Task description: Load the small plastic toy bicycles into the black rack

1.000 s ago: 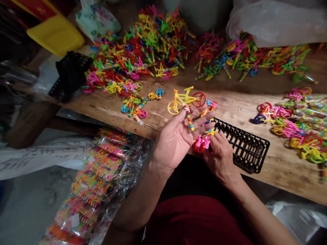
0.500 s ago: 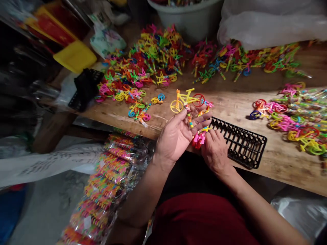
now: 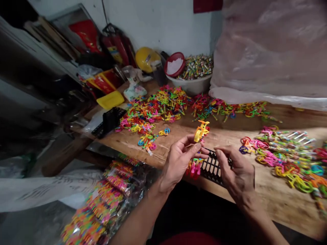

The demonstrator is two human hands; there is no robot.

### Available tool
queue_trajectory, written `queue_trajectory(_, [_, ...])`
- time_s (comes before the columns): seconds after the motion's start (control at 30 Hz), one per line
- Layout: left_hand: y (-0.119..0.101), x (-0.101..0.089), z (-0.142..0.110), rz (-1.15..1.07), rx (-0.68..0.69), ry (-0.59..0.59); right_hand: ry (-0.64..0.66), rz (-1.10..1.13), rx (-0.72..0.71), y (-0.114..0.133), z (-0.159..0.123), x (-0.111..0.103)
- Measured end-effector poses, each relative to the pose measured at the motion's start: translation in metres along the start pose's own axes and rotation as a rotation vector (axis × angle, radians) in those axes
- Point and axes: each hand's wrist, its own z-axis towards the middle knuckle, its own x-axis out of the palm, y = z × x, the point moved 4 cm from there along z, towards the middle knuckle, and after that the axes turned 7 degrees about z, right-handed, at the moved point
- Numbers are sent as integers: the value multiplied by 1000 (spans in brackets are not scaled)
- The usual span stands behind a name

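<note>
My left hand (image 3: 181, 154) is closed, thumb and fingers pinching a small yellow and orange toy bicycle (image 3: 201, 131) from below. The bicycle stands up above the fingertips, seen nearly end on. My right hand (image 3: 237, 168) is raised to the right, over the far end of a black slotted rack (image 3: 214, 176). Its thumb and forefinger come together; whatever lies between them, if anything, is too small to make out. At the rack's left end, pink and red toy bicycles (image 3: 194, 169) sit partly hidden below my left hand.
Colourful toy bicycles are heaped along the table's back (image 3: 163, 105). More, with candy-filled tubes, lie at the right (image 3: 288, 153). A white basin (image 3: 195, 86) of filled tubes stands behind. Another black rack (image 3: 108, 120) rests at the left. Bagged toys (image 3: 102, 204) are stacked below the table edge.
The view has tipped up, showing the wall and basin. My left hand has turned and closed its fingers around the bicycle. My right hand has lifted away from the rack's left end, moving right.
</note>
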Motion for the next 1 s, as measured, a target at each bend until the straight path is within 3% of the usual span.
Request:
queue_trajectory(0.1, [-3,9,1,76,39,-21,-44,98,128,1,-1,11])
queue_trajectory(0.3, [2,21,-10,378,312,-171,-54,372,260,0,-5,16])
queue_trajectory(0.43, [11,36,-17,447,383,-94,-57,535,381,-3,-8,17])
queue_trajectory(0.6, [2,46,-15,536,516,-93,-118,699,478,-8,-9,28])
queue_trajectory(0.7, [-7,42,-13,677,538,-40,-192,556,424,-13,-7,21])
queue_trajectory(0.77, [-14,32,-15,760,567,-57,-213,324,331,-19,-9,8])
queue_trajectory(0.87, [-12,11,-17,977,526,-115,-80,-147,142,-35,-20,-7])
queue_trajectory(0.93, [1,2,-14,1160,419,-64,31,-377,62,-49,-31,-10])
queue_trajectory(1.0, [19,-3,-9,1274,323,17,83,-472,37,-63,-41,-11])
